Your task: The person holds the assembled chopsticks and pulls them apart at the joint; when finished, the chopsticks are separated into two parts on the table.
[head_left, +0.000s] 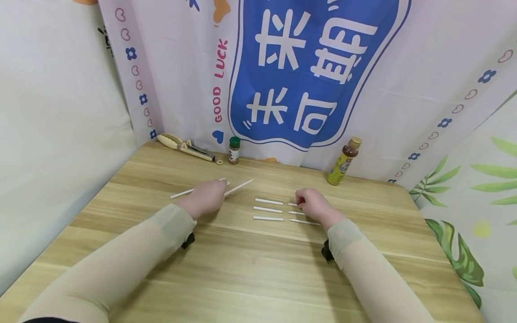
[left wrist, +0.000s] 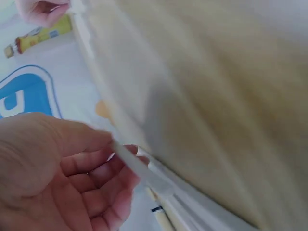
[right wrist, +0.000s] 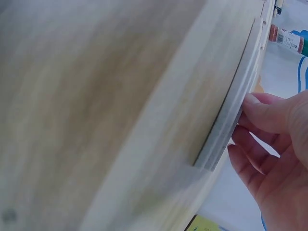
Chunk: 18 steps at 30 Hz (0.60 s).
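Left hand (head_left: 205, 196): a white stick (head_left: 239, 187) is pinched between thumb and fingertips, raised off the table (head_left: 226, 278); the grip is shown by the left wrist view, mostly hidden in the head view. Right hand (head_left: 317, 207): a thin stick (right wrist: 231, 106) lying on the table is pinched at its edge by thumb and fingers, best seen in the right wrist view. Full layout is given by the head view only: three left-column sticks (head_left: 268, 209), then right-column sticks (head_left: 303, 221) partly blocked by the right hand; at least one loose stick (head_left: 181, 194) is part-covered by the left hand. Tongs (head_left: 186, 147), a green-capped jar (head_left: 234, 151) and a bottle (head_left: 343, 162) (yellow label, text too small) are set along the back edge. "GOOD LUCK" and 未来可期 are printed on the cloth (head_left: 181, 67) behind.
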Each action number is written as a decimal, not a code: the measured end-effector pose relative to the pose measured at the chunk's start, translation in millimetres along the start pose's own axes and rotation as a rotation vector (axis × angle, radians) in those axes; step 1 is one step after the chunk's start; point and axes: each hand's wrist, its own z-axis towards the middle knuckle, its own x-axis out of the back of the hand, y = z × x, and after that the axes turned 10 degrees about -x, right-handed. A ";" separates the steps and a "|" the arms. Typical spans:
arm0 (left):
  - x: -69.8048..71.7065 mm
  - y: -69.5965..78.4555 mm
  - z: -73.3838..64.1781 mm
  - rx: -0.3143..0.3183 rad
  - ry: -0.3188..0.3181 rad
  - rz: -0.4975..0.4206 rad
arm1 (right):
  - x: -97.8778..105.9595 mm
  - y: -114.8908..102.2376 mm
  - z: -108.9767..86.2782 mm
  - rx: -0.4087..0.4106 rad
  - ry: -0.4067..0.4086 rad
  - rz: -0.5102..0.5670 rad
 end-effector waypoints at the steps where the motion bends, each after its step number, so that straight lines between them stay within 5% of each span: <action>1: 1.2 3.0 2.7 -0.001 0.019 -0.028 | 0.1 0.7 0.2 0.000 -0.004 0.002; 7: 6.3 25.9 22.0 -0.061 0.088 -0.184 | 2.7 4.1 1.1 -0.042 -0.022 0.027; 11: 4.4 41.8 30.2 -0.079 0.074 -0.262 | 8.5 -6.0 -4.8 -0.049 0.110 0.104; 14: 2.9 53.1 34.3 -0.123 0.083 -0.265 | 15.1 -25.3 -13.6 0.069 0.251 0.128; 18: 3.3 69.8 39.5 -0.247 0.110 -0.218 | 20.8 -49.1 -25.2 0.264 0.290 0.030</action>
